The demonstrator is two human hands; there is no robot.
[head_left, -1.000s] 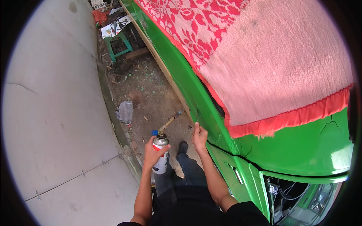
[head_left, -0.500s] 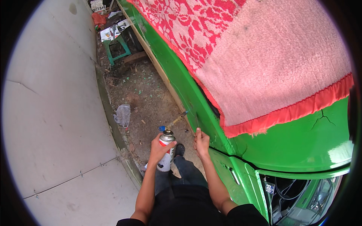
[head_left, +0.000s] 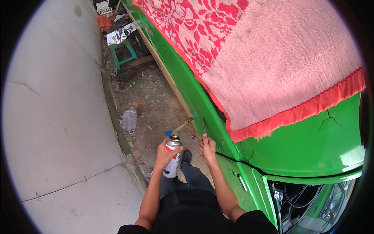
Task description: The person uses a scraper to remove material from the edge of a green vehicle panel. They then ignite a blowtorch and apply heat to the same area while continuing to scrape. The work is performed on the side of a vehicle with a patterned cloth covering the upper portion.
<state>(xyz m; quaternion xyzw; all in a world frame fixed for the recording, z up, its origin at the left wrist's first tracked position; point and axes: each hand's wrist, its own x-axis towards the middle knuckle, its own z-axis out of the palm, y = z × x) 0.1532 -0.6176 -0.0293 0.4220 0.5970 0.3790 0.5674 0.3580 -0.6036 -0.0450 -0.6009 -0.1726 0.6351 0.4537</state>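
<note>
My left hand (head_left: 163, 154) is wrapped round a white and red gas canister (head_left: 172, 163). On its top sits a torch head (head_left: 181, 127) with a blue knob, and its nozzle points right, close to the green vehicle's side panel (head_left: 216, 132). My right hand (head_left: 207, 149) grips a thin, narrow-bladed tool (head_left: 204, 126), whose handle is mostly hidden in the fingers. The blade reaches up against or just in front of the panel; whether it touches cannot be told. Between nozzle and blade, the panel shows pale scratches.
A pink and red blanket (head_left: 269, 66) covers much of the vehicle's upper surface. A pale wall (head_left: 62, 109) bounds the narrow dirt strip on the left. A plastic bag (head_left: 129, 121), a green stool (head_left: 123, 54) and scattered green flakes lie along it. Beside the vehicle runs a long wooden board (head_left: 169, 78).
The view has shifted slightly. Both hands keep their holds, and the torch and thin tool stay in nearly the same place by the panel.
</note>
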